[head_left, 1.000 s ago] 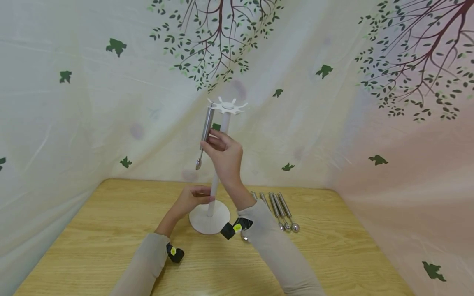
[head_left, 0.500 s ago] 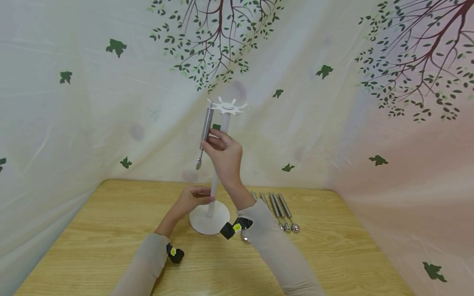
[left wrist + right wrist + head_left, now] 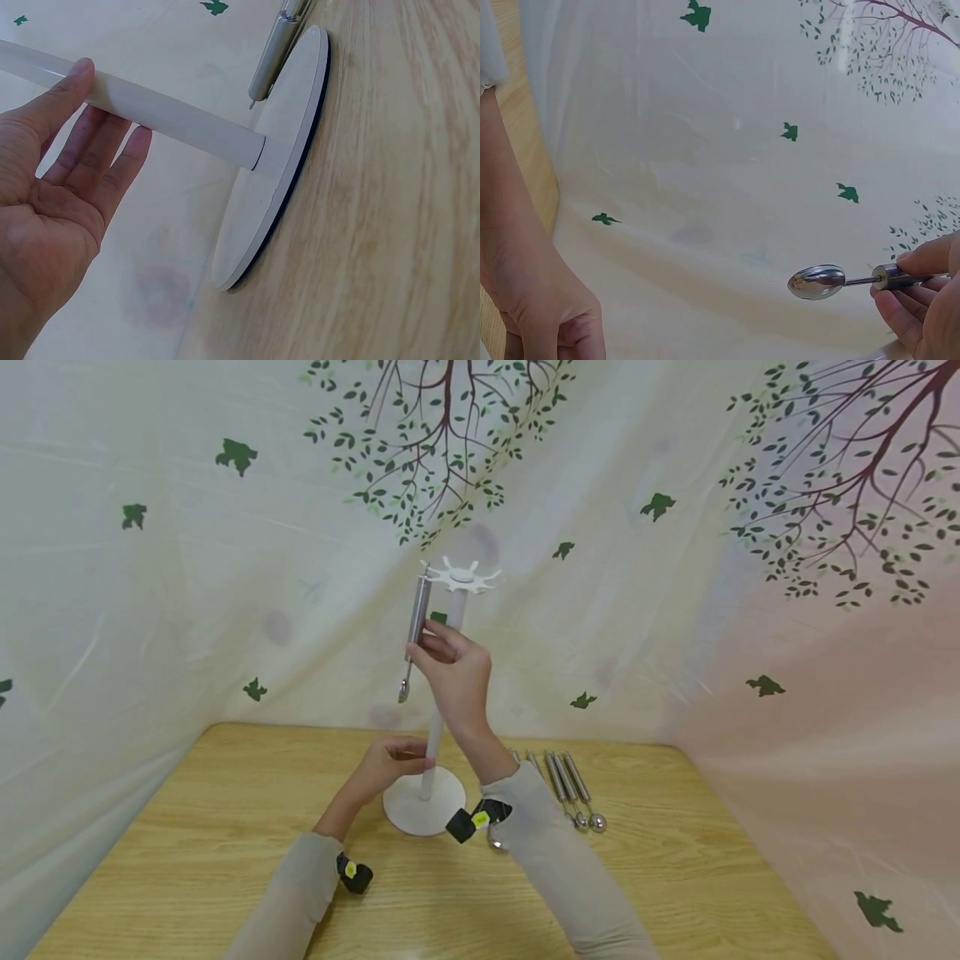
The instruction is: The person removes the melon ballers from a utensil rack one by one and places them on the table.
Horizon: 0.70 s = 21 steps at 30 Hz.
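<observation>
A white stand (image 3: 412, 818) has a round base, a slim post and a ring of hooks (image 3: 461, 578) on top. My right hand (image 3: 456, 681) pinches the thick cylindrical handle of a small metal spoon (image 3: 418, 610) between thumb and fingers. The spoon hangs bowl down, its upper end beside a left hook; whether it sits on that hook is unclear. In the right wrist view its shiny oval bowl (image 3: 817, 282) shows. My left hand (image 3: 382, 766) holds the post low, thumb on one side and fingertips on the other, as the left wrist view of the post (image 3: 180, 120) shows.
Several metal utensils (image 3: 566, 777) with similar handles lie on the wooden table (image 3: 225, 827) right of the stand, partly behind my right sleeve. A round metal head (image 3: 497, 838) peeks out by that wrist. Behind the table hangs a leaf-patterned cloth (image 3: 337, 635).
The spoon has risen very slightly at the hook in my right hand. My left hand and the stand have not visibly moved.
</observation>
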Available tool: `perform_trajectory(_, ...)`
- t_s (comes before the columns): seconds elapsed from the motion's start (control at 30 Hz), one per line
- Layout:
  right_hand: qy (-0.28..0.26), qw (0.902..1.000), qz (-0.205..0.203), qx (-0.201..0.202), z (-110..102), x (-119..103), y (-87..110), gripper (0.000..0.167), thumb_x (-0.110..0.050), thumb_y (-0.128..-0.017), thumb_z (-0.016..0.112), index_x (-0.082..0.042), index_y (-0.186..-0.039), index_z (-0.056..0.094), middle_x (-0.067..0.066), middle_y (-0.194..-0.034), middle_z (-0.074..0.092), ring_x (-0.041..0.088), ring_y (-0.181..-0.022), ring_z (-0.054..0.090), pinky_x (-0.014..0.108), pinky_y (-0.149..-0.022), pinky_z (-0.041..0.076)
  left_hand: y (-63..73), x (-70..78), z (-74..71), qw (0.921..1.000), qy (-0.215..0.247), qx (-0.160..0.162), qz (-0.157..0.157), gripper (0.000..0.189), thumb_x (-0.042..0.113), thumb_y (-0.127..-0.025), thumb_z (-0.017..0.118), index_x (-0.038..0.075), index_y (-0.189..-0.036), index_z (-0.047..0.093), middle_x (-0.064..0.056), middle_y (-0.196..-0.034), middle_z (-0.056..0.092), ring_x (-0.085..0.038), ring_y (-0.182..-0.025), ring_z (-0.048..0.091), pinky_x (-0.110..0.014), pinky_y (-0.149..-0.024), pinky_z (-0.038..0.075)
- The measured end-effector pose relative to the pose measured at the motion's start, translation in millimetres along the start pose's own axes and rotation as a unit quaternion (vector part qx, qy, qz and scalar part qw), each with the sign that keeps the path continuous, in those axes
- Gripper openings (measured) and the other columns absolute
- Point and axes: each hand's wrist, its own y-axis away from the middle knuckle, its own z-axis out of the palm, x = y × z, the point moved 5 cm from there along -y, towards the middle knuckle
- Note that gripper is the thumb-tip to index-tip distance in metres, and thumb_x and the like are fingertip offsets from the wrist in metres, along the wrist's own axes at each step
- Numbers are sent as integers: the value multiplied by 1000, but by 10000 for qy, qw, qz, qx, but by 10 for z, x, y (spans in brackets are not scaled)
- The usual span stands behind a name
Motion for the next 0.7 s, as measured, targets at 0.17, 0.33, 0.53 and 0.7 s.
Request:
perform_trajectory(0.17, 13, 10000, -23, -33, 5, -14, -11, 34, 3, -86, 78, 9, -118, 70, 26, -106, 75, 34, -98, 76, 31, -83, 63, 7, -11, -1, 10000, -25, -22, -18, 37, 17, -93, 76, 1, -125, 70, -19, -125, 72, -32, -114, 70, -43, -97, 59)
perform_trajectory(0.33, 21, 10000, -69, -30, 9, -51, -30, 33, 4, -85, 78, 9, -117, 70, 26, -106, 75, 35, -98, 76, 31, -83, 63, 6, -7, -3, 10000, 1, -19, 12, 37, 16, -93, 76, 0, -126, 70, -19, -125, 71, -32, -113, 71, -43, -97, 59)
perform_trajectory(0.53, 165, 9998, -66, -21, 13, -66, -59, 32, 3, -85, 79, 8, -116, 71, 25, -105, 76, 34, -96, 76, 31, -82, 63, -2, -23, -3, 10000, -31, 19, -5, 36, 16, -92, 77, 1, -124, 71, -18, -123, 73, -30, -111, 72, -43, -97, 59)
perform_trajectory(0.7, 252, 9997, -38, -54, 20, -69, -68, 33, 2, -85, 79, 8, -116, 71, 24, -105, 76, 34, -96, 76, 31, -83, 63, -2, -27, -6, 10000, -46, 15, 11, 35, 18, -92, 77, 2, -123, 72, -17, -122, 74, -28, -109, 72, -43, -96, 59)
